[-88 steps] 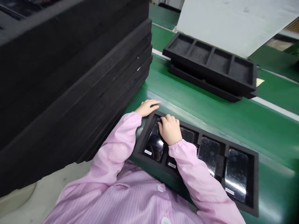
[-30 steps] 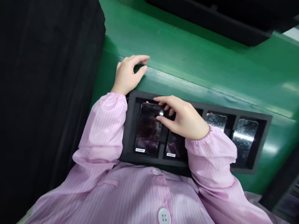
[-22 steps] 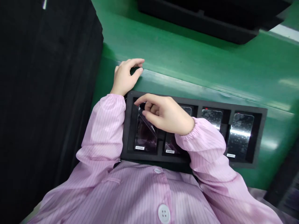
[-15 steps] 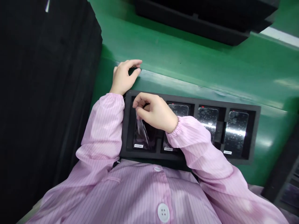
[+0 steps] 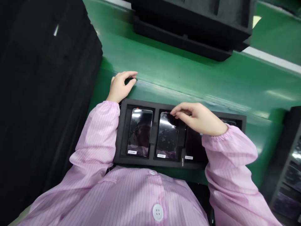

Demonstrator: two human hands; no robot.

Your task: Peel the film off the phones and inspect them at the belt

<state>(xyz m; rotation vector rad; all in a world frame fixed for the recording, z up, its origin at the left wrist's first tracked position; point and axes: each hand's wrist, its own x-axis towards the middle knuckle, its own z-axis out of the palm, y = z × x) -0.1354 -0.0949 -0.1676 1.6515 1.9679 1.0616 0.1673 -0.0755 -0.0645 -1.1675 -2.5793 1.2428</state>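
The right hand (image 5: 199, 118) pinches narrowly at the top edge of the second phone (image 5: 167, 136) in the tray (image 5: 122, 131) (what it grips is too small to tell), its sleeve (image 5: 225, 147) covering the tray's right end. The left hand (image 5: 119, 86) rests loosely curled and empty on the belt (image 5: 188, 75) beside a tall foam stack (image 5: 47, 94); spare trays (image 5: 188, 28) lie well beyond.

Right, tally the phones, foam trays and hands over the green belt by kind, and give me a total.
Phones: 3 in view; the sleeve covers the fourth slot
Foam trays: 3, one near, two stacked beyond
Hands: 2, left hand and right hand
Total: 8
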